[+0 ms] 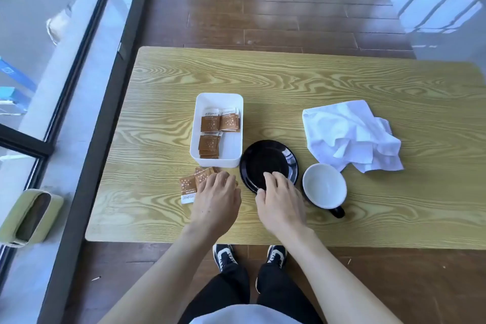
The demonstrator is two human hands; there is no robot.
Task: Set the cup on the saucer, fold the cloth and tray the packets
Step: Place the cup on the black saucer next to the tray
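- Several packets (193,183) lie loose under my left hand (215,198), fingers flat and spread.
- My right hand (280,201) pinches the saucer (268,163) rim.
- Cup (324,185) and cloth (349,134) wait beside; tray (234,144) half filled.

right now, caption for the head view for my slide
Left hand on loose packets near the white tray; right hand on the black saucer; cup and crumpled cloth wait.
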